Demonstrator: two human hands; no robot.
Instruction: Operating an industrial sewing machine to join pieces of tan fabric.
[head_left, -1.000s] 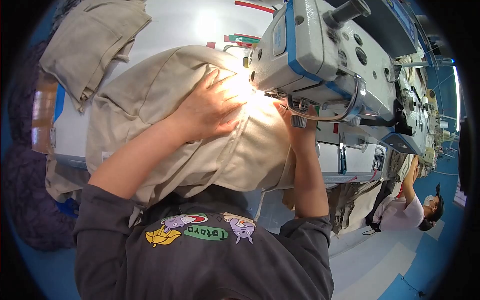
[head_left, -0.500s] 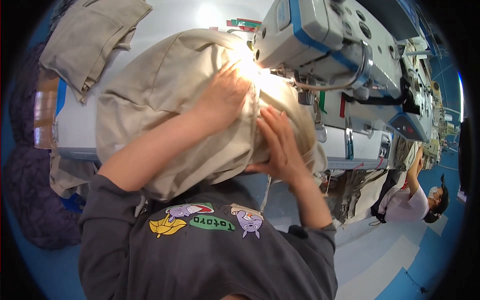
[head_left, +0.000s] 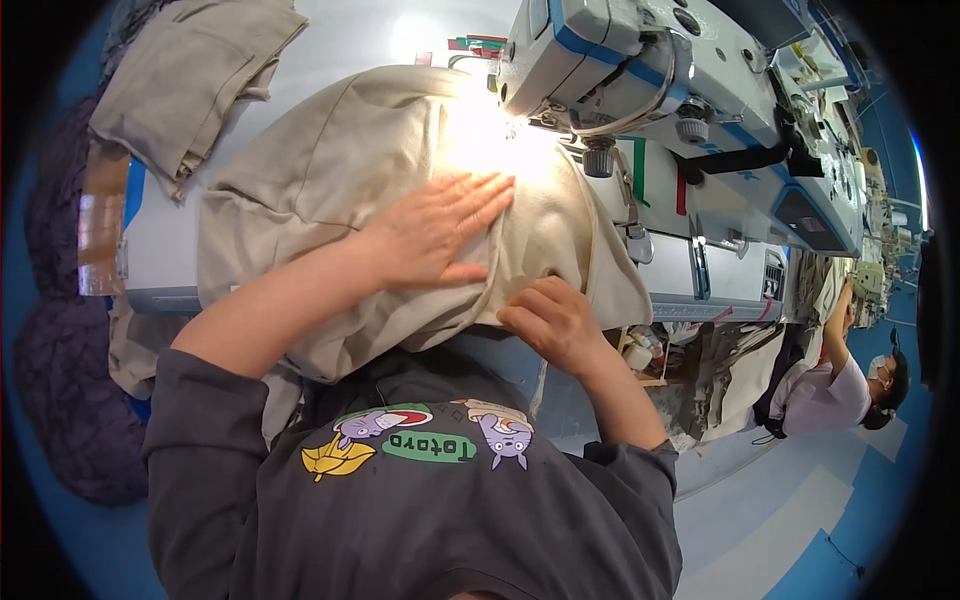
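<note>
A large beige cloth garment piece (head_left: 330, 180) is spread over the sewing table and hangs past its front edge. My left hand (head_left: 432, 232) lies flat on it, fingers stretched toward the brightly lit needle area. At the front edge of the cloth, my right hand (head_left: 552, 318) is closed with curled fingers, pinching the fabric beside a seam. The sewing machine (head_left: 620, 80), white with blue trim, stands just beyond the cloth; glare from its lamp hides the needle and presser foot.
Folded beige cloth pieces (head_left: 195, 85) lie at the back left. Small scissors or snips (head_left: 699, 265) rest on the table's right part, near green tape (head_left: 640, 172) and red tape (head_left: 682, 190). Another person (head_left: 825, 385) works at the far right. Dark bundled material (head_left: 70, 390) sits at left.
My left hand has slid back from the needle toward me and flattened. My right hand has drawn down to the cloth's near edge and its fingers have curled closed.
</note>
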